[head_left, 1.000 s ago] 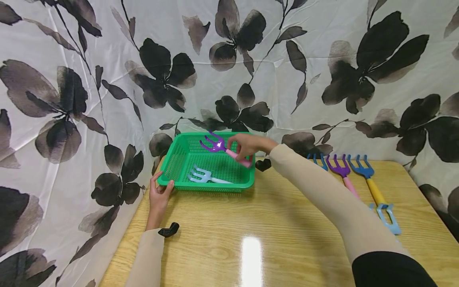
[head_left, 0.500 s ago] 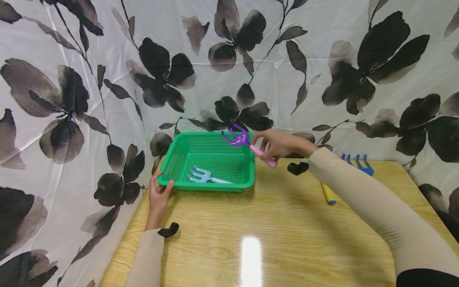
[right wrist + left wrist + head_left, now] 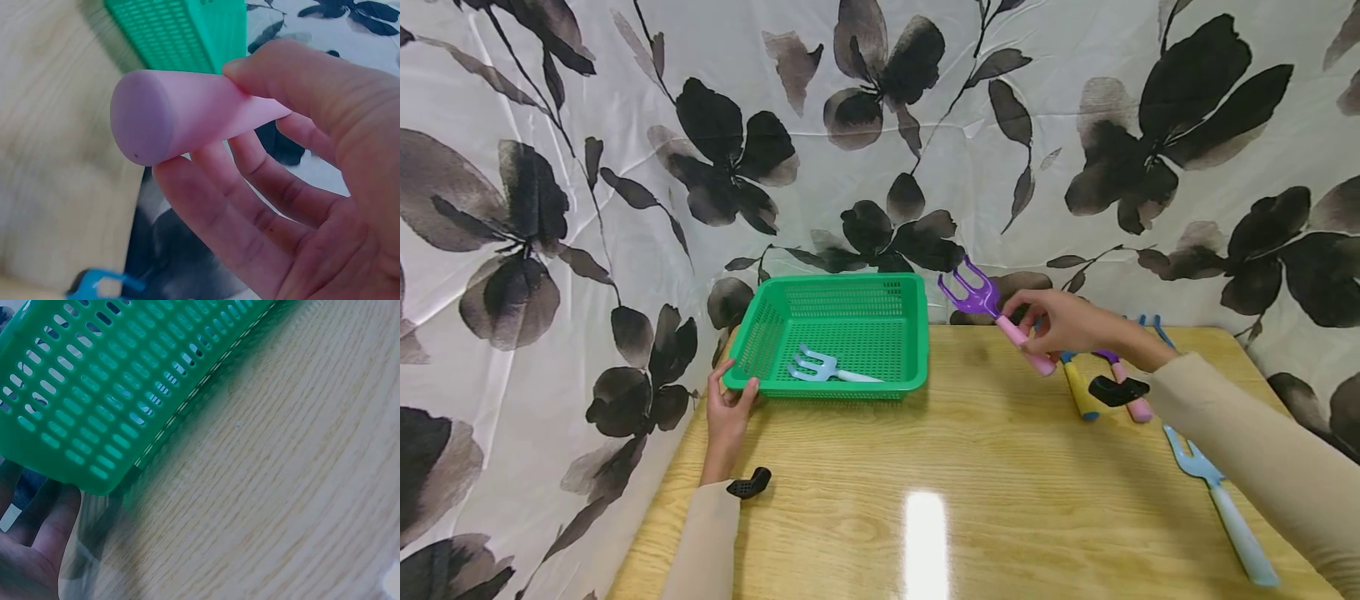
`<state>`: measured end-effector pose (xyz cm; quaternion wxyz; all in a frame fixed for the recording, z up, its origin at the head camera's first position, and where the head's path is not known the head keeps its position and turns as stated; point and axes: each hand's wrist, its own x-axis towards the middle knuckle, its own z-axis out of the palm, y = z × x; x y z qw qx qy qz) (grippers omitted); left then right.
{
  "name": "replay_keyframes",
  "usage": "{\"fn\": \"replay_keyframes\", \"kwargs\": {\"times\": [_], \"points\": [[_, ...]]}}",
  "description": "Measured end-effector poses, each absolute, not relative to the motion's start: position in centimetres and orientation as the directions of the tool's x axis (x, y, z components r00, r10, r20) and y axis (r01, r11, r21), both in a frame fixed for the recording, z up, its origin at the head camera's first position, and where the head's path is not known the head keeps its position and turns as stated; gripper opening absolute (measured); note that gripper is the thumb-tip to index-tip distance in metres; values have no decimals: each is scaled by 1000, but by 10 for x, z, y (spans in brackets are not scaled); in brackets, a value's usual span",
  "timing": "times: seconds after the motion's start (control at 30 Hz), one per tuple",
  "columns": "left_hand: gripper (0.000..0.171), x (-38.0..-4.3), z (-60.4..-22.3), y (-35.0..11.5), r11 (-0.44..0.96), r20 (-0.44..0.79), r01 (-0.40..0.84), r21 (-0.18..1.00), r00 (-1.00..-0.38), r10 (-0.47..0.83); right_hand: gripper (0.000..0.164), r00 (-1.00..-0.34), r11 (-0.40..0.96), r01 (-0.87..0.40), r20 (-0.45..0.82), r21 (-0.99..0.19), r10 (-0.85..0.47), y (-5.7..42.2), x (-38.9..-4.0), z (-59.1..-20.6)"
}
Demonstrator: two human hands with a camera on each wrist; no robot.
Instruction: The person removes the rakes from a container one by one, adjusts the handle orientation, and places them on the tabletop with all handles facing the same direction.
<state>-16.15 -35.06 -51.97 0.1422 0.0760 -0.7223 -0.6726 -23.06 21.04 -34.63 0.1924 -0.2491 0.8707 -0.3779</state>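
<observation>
My right hand [image 3: 1067, 323] pinches the pink handle of a purple garden hand fork [image 3: 976, 297], held above the table to the right of the basket, its tines pointing up and left. The right wrist view shows the handle [image 3: 194, 106] between thumb and fingers, its rounded end toward the camera. A green plastic basket [image 3: 917, 385] stands at the back of the table. At its front left corner my left hand [image 3: 727, 417] grips the rim, thumb in front and fingers along the side. Inside the basket lies a light blue hand fork [image 3: 820, 367].
On the right of the table lie a yellow-handled fork [image 3: 1081, 392], a pink-handled fork [image 3: 1133, 398] and a light blue fork [image 3: 1232, 517]. My right arm partly covers this group. A floral cloth [image 3: 1000, 150] hangs behind the wooden table [image 3: 835, 492].
My right hand has carried the purple fork from above the basket rightward, out past its right side. My left hand stays at the basket corner; the light blue fork inside has not moved.
</observation>
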Motion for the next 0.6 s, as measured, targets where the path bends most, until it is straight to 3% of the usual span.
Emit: {"fn": "replay_keyframes", "kwargs": {"times": [0.4,0.6], "points": [[67,-154,-504,-348,55,52,38,998,-958,-280,52,-885,600,-225,-97,-767,-456,280,-167,-379],[67,-149,-493,-347,44,68,59,997,-966,-251,62,-927,614,-110,-143,-781,-348,308,-131,-391]]}}
